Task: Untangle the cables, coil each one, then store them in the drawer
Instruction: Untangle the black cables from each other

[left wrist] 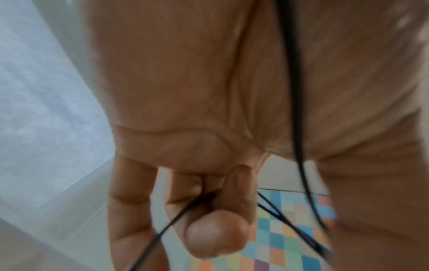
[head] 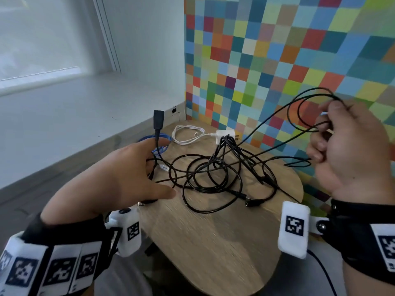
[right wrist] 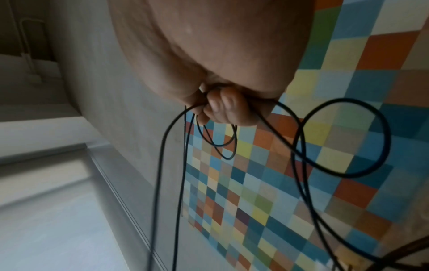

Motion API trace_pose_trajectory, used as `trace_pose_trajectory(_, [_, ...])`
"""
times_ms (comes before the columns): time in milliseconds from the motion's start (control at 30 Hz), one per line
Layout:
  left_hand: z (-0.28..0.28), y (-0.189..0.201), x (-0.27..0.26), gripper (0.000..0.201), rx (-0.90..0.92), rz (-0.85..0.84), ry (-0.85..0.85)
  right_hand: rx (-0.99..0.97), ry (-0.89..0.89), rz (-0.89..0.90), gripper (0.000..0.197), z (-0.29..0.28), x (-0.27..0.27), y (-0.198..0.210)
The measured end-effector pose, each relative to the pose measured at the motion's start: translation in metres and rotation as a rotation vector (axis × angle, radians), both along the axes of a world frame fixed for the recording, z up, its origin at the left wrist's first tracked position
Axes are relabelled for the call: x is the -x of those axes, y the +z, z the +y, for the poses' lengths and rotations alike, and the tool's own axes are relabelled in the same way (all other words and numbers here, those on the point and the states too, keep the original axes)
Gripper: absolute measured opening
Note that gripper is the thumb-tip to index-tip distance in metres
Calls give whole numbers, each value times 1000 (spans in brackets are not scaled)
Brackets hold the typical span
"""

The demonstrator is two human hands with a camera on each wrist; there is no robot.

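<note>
A tangle of black cables (head: 213,176) lies on the wooden table (head: 213,242). My left hand (head: 147,165) is at its left edge and pinches a black cable (left wrist: 197,201) between curled fingers (left wrist: 216,232). That cable's thick black connector (head: 158,122) sticks up above the hand. My right hand (head: 327,133) is raised at the right, fingers (right wrist: 223,106) curled round several loops of thin black cable (head: 299,112). From those loops (right wrist: 343,139), taut strands run down into the tangle. No drawer is in view.
A white cable (head: 186,135) with its white charger (head: 224,134) lies at the table's far edge, and a blue coiled cable (head: 163,144) lies left of it. A checkered multicoloured wall (head: 277,60) stands behind and to the right. Grey floor (head: 64,124) lies to the left.
</note>
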State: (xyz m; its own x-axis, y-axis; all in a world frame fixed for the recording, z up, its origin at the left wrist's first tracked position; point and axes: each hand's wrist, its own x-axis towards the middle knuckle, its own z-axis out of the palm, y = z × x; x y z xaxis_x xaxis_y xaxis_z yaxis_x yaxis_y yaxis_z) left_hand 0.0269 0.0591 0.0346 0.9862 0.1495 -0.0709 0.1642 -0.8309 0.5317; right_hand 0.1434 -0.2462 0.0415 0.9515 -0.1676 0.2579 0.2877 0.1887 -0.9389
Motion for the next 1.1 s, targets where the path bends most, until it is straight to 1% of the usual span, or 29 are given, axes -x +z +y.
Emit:
trace_pose_trajectory(67, [1,-6,-4,78,-105,-54,55,53,-10,-4,30,4,-1,-5])
trace_pose_trajectory(133, [1,-7,-6,66,-108,-129,101,105,-38,-14,29,5,-2,-9])
trace_pose_trajectory(167, [2,-8,-7,59,-81,-168,124,127,-57,-21,29,5,-3,-11])
trace_pose_trajectory(233, [5,-8,-9,34,41,-232,180,145,-97,-24,28,1,-6,-13])
trace_pose_trajectory(267, [6,-7,-9,18,146,-264,193,139,-112,-18,28,-2,-8,-14])
trace_pose_trajectory(300, [7,-4,-8,12,271,-276,198,126,-123,-10,27,-4,-10,-14])
trace_pose_trajectory(367, [5,1,-3,30,460,-255,185,103,-139,5,26,-9,-14,-16])
trace_pose_trajectory(433, [2,6,3,38,601,-281,156,112,-156,14,24,-12,-16,-20])
trace_pose_trajectory(533, [4,4,2,35,734,-410,153,136,-151,6,25,-10,-18,-23])
trace_pose_trajectory(600, [8,1,-1,22,794,-454,150,144,-139,7,26,-7,-17,-24])
trace_pose_trajectory(633, [11,0,-2,14,796,-461,151,147,-138,10,26,-6,-18,-24])
trace_pose_trajectory(667, [14,-1,-3,8,754,-478,160,150,-141,13,26,-6,-18,-24])
trace_pose_trajectory(700, [17,-2,-3,7,665,-509,186,154,-149,14,25,-7,-19,-24])
trace_pose_trajectory(767, [23,-5,-3,15,457,-601,281,160,-180,14,20,-11,-20,-24])
trace_pose_trajectory(800, [26,-5,-3,18,405,-647,333,161,-200,11,18,-13,-20,-24])
trace_pose_trajectory(867, [28,-3,-2,14,421,-730,404,157,-244,-6,17,-16,-20,-22])
trace_pose_trajectory(933, [27,1,0,2,445,-763,465,146,-292,-34,19,-16,-19,-20])
trace_pose_trajectory(1000, [27,3,3,11,423,-746,507,137,-312,-57,16,-17,-18,-19])
trace_pose_trajectory(1100, [26,4,5,22,434,-710,525,170,-234,-55,19,-11,-13,-16])
